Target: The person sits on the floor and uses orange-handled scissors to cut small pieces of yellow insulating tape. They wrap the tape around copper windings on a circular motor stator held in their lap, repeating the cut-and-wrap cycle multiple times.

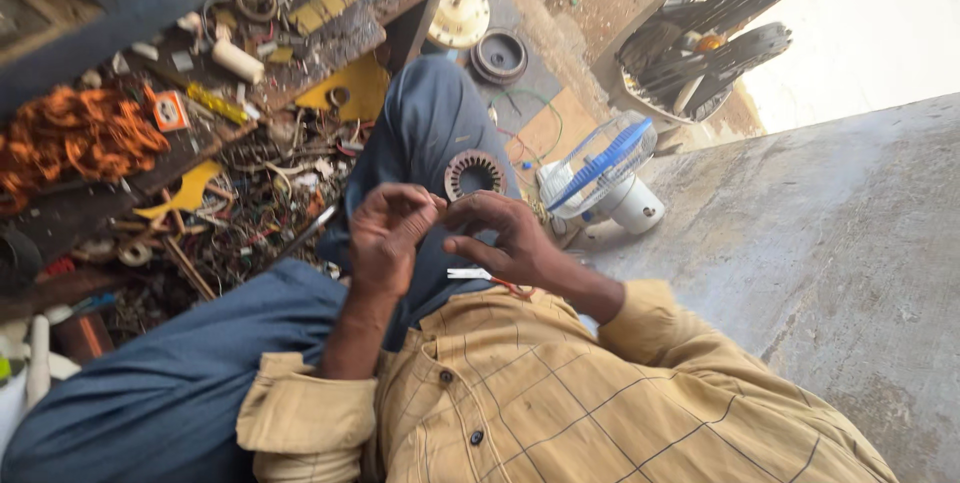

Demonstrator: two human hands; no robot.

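Ribbed steel stator (474,174) beyond pinched hands (445,233).

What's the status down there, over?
Left hand and right hand together, fingertips pinching something too small to tell. Ring-shaped motor core on the knee beyond them. Nothing between hands and core.

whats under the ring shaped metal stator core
The stator core rests on the person's blue-trousered knee. Its lower edge is covered by the right hand, so contact there is hidden.

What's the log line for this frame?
left hand: fingertips meet right hand | held item: unclear | stator ring: on knee
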